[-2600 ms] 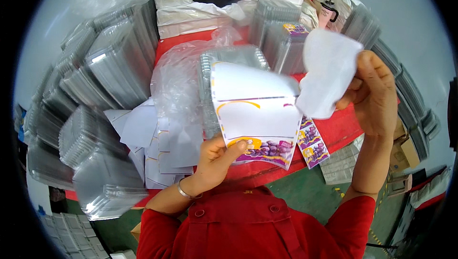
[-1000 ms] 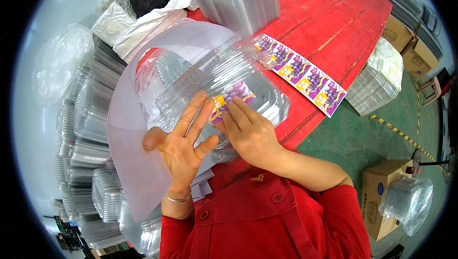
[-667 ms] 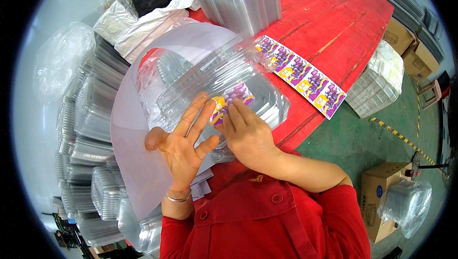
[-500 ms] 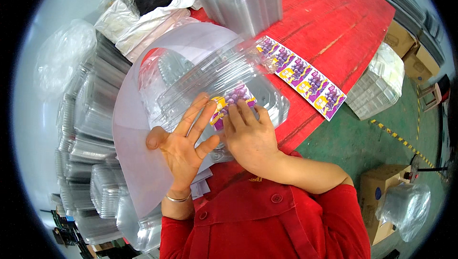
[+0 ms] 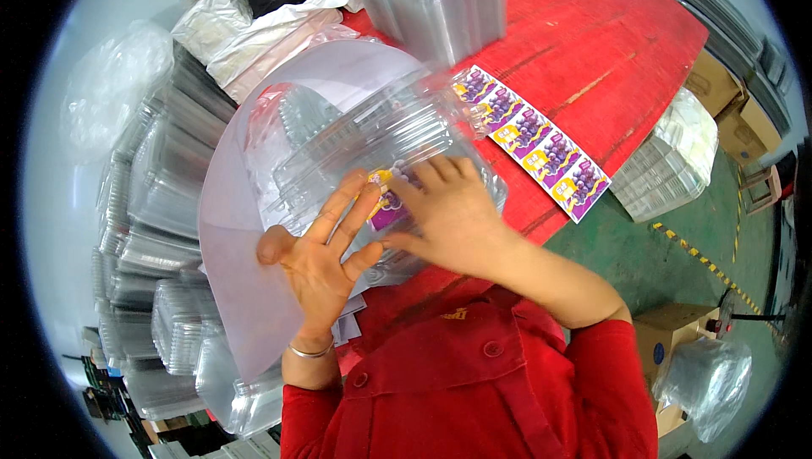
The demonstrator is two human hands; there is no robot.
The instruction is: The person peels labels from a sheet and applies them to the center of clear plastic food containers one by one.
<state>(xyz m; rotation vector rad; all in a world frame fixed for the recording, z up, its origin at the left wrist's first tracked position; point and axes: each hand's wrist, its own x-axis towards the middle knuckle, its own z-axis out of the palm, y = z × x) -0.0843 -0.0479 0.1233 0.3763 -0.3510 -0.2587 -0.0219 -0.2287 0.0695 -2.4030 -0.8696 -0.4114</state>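
A clear plastic clamshell container [image 5: 461, 129] lies lid-up in front of me. A purple and yellow grape sticker [image 5: 388, 215] sits on its surface. My right hand [image 5: 457, 214] is over the sticker's right part, fingers outstretched and slightly blurred, covering some of it. Palm up, my left hand [image 5: 321, 260] has its fingers spread and holds nothing. Its fingertips are beside the sticker's left edge. A curled translucent sheet [image 5: 237, 281] arches behind and to the left of that hand. Whether the fingers touch the container is hard to tell.
A strip of grape stickers [image 5: 541, 146] lies on the red table [image 5: 617, 44]. Nested clear containers [image 5: 440, 19] stand at the back, with a sticker on top. More container stacks [image 5: 169, 197] line the left side. A cardboard box [image 5: 672, 332] stands on the floor at right.
My right hand has shifted up and slightly right across the sticker, its fingers spreading over the upper right part. My left hand stays almost in place.
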